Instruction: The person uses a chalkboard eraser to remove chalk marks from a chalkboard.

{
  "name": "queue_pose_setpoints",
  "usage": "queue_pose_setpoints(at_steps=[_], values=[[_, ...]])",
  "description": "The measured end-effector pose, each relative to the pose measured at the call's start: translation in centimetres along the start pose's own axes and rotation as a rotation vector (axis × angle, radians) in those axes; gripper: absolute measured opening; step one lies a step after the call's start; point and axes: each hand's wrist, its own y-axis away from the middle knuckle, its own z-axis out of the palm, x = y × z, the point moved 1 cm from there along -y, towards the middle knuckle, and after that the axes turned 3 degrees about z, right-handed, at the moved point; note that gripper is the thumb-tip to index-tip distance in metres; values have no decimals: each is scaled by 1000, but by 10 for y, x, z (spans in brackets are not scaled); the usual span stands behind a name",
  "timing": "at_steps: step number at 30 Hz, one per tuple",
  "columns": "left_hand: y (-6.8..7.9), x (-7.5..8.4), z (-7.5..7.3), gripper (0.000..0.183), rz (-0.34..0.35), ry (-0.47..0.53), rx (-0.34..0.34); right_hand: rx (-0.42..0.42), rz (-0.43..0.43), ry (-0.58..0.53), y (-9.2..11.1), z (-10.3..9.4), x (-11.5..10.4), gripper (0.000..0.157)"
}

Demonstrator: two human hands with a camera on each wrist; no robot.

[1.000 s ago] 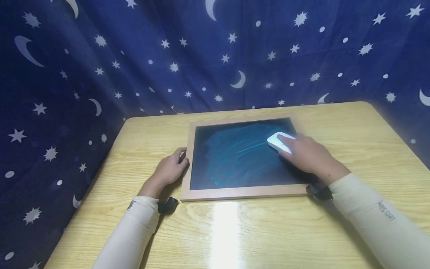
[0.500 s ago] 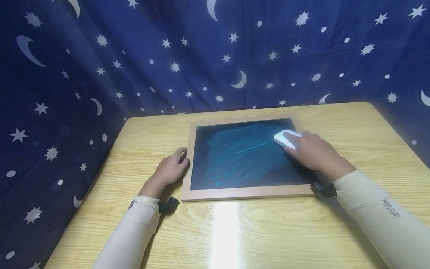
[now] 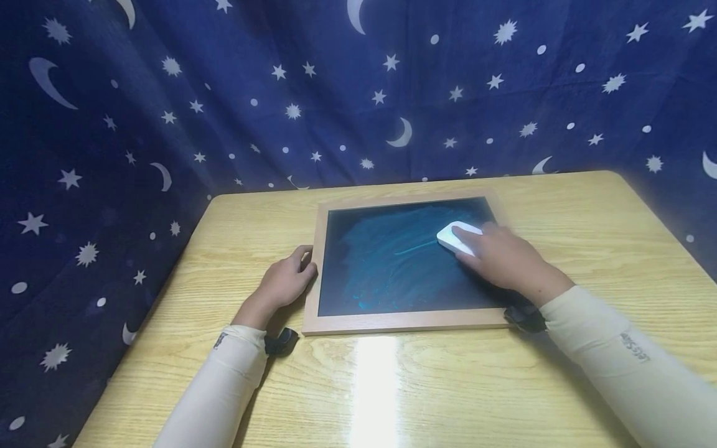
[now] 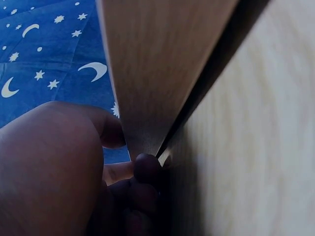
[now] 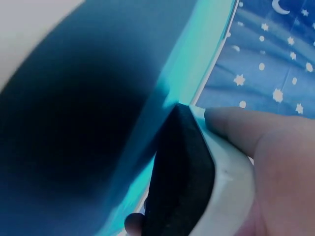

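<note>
A blackboard (image 3: pixel 370 274) in a light wood frame lies on the table, smeared with blue-green chalk and bearing one brighter chalk line. My right hand (image 3: pixel 506 258) grips a white board eraser (image 3: pixel 448 236) over the board's right half, at the line's right end. In the right wrist view, the eraser's black felt side (image 5: pixel 182 172) faces the chalky surface, with a finger along its white back. At the frame's left edge (image 4: pixel 162 59), my left hand (image 3: pixel 282 280) holds on with thumb and bent fingers. The left fingertips (image 4: pixel 146 167) sit low by the frame's side, partly in shadow.
The board lies on a wooden table (image 3: pixel 448 386), with table surface around all its sides. A blue curtain (image 3: pixel 336 93) with moons and stars hangs behind and to the left. Black wrist devices (image 3: pixel 282 342) sit at both cuffs.
My right hand slides the eraser a little to the right, then back left to the end of the chalk line. The left hand keeps its place on the frame.
</note>
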Motion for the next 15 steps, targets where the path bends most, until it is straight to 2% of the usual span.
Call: queue_pose_setpoints(at_steps=[15], values=[[-1,-2,0,57,10,1,6,-32,-143,16,11,14,-73,55]])
